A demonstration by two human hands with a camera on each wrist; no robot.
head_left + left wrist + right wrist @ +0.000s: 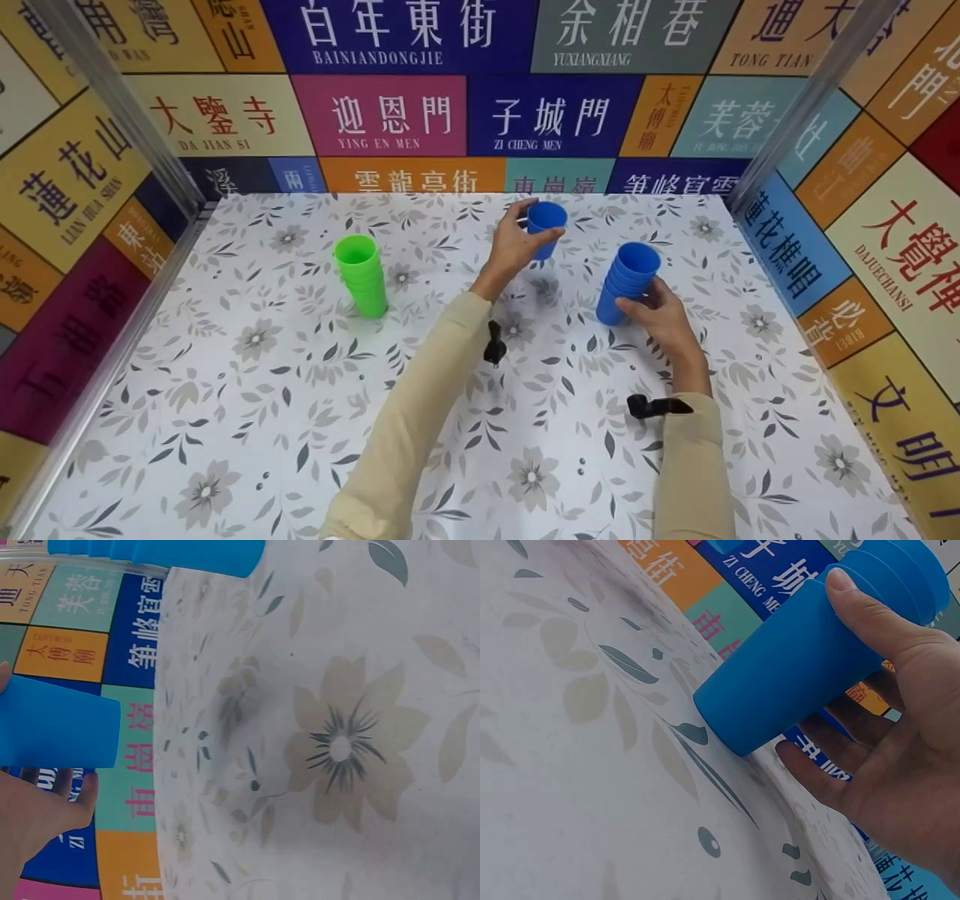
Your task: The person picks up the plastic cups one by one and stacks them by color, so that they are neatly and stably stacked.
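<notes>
My left hand (510, 246) grips a single blue cup (547, 215) by its sides, fingers and thumb around it, near the back of the table. In the left wrist view that blue cup (64, 722) shows against the lettered wall, and a soft shadow falls on the cloth. To the right, my right hand (666, 315) holds a stack of several nested blue cups (619, 286), mouths up. Seen from the right wrist, the thumb lies along the lowest cup (772, 675) and the other fingers are behind it. The stack leans slightly.
On the left stands a stack of several nested green cups (363, 277). A white cloth with grey flowers and leaves (255, 450) covers the table. Panels with Chinese lettering (379, 116) wall in the back and sides, with clear posts (810, 97) at the corners.
</notes>
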